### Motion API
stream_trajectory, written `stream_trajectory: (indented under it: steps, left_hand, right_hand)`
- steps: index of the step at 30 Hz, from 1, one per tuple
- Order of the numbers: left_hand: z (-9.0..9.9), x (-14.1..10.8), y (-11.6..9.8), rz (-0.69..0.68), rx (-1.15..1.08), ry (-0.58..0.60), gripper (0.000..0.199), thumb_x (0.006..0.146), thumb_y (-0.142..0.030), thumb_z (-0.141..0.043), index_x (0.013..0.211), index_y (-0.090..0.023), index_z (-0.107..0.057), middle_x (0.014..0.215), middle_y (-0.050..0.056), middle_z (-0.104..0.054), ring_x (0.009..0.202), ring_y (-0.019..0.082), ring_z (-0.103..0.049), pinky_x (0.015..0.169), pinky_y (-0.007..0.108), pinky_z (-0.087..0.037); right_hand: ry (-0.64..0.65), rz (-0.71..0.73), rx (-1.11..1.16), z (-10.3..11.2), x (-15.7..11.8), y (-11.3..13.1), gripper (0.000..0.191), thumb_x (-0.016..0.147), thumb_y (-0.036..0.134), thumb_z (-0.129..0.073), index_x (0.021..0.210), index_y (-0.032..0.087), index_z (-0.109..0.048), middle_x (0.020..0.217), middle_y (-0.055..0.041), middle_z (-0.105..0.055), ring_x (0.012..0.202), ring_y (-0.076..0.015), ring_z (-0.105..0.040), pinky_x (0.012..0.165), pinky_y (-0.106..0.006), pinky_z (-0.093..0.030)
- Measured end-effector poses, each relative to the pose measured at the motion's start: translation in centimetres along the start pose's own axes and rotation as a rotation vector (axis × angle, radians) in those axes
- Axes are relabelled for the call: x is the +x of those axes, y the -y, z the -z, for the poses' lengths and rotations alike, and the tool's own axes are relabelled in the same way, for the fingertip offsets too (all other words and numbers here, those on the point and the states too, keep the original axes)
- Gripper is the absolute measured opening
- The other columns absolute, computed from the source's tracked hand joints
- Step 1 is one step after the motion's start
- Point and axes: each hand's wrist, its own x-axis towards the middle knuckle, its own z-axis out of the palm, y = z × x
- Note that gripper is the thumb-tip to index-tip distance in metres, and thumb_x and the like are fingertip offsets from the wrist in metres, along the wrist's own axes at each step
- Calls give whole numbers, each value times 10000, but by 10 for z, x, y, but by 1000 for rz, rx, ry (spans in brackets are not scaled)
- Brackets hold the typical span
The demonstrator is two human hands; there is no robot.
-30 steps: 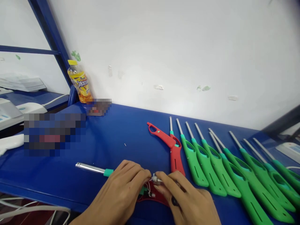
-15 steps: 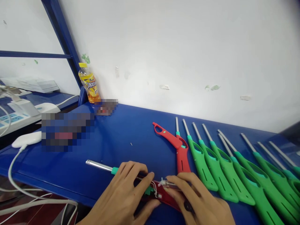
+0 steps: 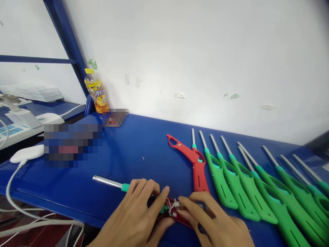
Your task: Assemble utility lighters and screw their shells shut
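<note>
An opened utility lighter lies on the table with its metal tube (image 3: 107,181) pointing left and a turquoise collar (image 3: 125,187) behind it. My left hand (image 3: 140,212) is closed over its middle, gripping the red half-shell (image 3: 182,218). Inside the shell show a green part (image 3: 163,209) and thin white wires (image 3: 169,206). My right hand (image 3: 216,218) pinches a small clear fuel tank with a whitish valve end (image 3: 176,203), set against the shell beside the wires. A dark round piece (image 3: 201,228) shows between the right fingers; its kind is unclear. The palms hide much of the lighter.
A red lighter (image 3: 199,175) and a loose red half-shell (image 3: 181,146) lie beyond my right hand. Several green lighters (image 3: 221,187) are lined up to the right. A drink bottle (image 3: 97,92), a blurred item (image 3: 72,144) and a white cable (image 3: 12,199) are on the left.
My right hand has brought the fuel tank's valve end down and slightly left, closer to the shell and wires. My left hand keeps its hold. The view has shifted slightly.
</note>
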Motion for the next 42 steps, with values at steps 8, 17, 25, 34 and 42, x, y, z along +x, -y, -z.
stream_trajectory:
  steps: [8,17,25,34,42]
  left_hand:
    - [5,5,-2,18,-226,-58,132,1094,-211,-554,1156,-172,-665,1045,78,-678,933,256,-619,857,424,-560]
    - [-1,3,-1,33,-269,20,92,1086,-220,-575,1124,-180,-649,1068,79,-666,958,262,-600,865,449,-572]
    - [3,-1,2,75,-266,109,119,1080,-244,-596,1193,-214,-621,1121,76,-643,972,259,-619,906,464,-583]
    - [1,3,1,15,-210,92,120,1101,-231,-544,1166,-193,-639,1181,82,-677,1037,266,-633,939,429,-582]
    - [-1,7,2,-49,-137,-32,155,1108,-225,-521,1160,-190,-663,1110,70,-722,980,272,-673,886,422,-599]
  right_hand:
    - [25,-6,46,-2,-1,0,456,1163,301,-283,1204,310,-736,1019,21,-769,485,-75,-705,397,-172,-536]
    - [37,-45,136,0,1,2,414,1163,365,-331,1204,310,-740,941,14,-743,501,-71,-701,455,-135,-561]
    - [25,-44,170,-1,2,2,360,1154,368,-401,1223,301,-747,938,21,-742,514,-65,-698,477,-135,-570]
    - [4,-37,142,-1,4,5,358,1140,291,-391,1168,284,-748,976,17,-742,457,-66,-656,394,-188,-502]
    - [-28,-49,80,-5,6,8,359,1120,257,-395,1082,273,-752,936,24,-747,448,-76,-659,371,-201,-471]
